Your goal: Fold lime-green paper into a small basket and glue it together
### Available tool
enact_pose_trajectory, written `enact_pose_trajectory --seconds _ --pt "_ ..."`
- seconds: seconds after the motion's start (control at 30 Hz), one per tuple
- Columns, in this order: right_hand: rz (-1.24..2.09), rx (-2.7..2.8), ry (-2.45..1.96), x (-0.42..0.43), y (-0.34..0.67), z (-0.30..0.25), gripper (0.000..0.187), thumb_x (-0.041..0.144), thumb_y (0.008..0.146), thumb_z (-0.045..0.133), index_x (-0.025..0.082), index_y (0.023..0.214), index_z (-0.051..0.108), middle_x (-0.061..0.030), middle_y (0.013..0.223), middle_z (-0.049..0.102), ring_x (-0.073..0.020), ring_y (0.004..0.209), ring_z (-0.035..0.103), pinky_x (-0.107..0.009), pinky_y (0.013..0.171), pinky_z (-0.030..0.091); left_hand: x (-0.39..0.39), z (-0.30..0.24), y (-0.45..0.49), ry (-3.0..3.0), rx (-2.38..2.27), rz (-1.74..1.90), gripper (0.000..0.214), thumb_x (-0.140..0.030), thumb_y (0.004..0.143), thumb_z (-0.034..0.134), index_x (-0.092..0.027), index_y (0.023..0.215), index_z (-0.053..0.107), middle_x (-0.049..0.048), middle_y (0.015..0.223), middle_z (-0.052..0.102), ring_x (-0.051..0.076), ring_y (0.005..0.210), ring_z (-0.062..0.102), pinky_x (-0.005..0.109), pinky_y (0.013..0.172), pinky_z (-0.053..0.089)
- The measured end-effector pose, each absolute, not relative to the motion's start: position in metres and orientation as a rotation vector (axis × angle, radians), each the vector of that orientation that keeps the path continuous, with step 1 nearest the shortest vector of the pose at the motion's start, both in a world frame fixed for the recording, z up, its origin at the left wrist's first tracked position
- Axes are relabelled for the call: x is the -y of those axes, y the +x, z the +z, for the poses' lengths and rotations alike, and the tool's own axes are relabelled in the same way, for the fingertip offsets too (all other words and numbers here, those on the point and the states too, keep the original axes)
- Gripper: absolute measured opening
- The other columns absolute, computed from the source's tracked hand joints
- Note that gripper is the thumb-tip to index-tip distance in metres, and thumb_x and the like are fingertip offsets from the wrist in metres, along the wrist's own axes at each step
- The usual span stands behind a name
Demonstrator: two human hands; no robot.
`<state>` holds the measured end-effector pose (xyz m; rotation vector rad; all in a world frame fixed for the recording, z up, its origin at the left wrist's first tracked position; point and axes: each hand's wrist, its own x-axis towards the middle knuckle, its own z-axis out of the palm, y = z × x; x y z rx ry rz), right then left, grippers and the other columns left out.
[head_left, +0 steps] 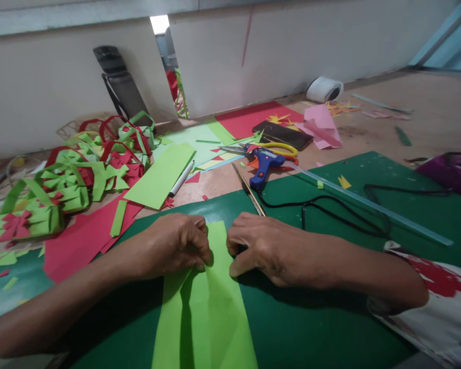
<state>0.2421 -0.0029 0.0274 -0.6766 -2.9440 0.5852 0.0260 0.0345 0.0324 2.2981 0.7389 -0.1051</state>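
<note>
A sheet of bright green paper (223,307) lies lengthwise before me, with a raised fold along its left part. My left hand (176,241) pinches this folded layer between thumb and fingers near the far end. On the opposite side, my right hand (269,248) is curled with thumb and fingertips at the paper's right edge; the exact grip is partly hidden. Just beyond the right hand lie gold-coloured scissors or tweezers (249,189), whose kind I cannot make out, and a blue glue gun (267,164) with a long glue stick (369,205) in it.
Small green and red paper baskets (61,189) cluster at the left. Nearby are red paper (88,236), another green sheet (163,177) and a marker (182,179). Farther back are yellow-handled scissors (280,148), a phone (282,134), a bottle (121,84) and a white roll (325,89). A black cord (330,202) crosses the green mat (311,328).
</note>
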Motion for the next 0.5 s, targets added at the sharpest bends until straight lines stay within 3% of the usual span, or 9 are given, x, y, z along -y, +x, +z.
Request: enact_pose_trajectory --seconds 0.5 --pt "0.509 2.944 -0.713 0.005 0.2414 0.0244 0.021 0.003 0.076 0.051 0.02 0.076 0.064 -0.0024 0.08 0.051 -0.0154 0.075 0.041 -0.027 0.066 0.029 -0.0287 0.0321 0.0243 2.323 -0.756 -0.049 0.006 -0.017 0.078 0.063 -0.02 0.074 0.067 -0.0032 0.074 0.054 0.008 0.066 0.049 0.02 0.057 0.031"
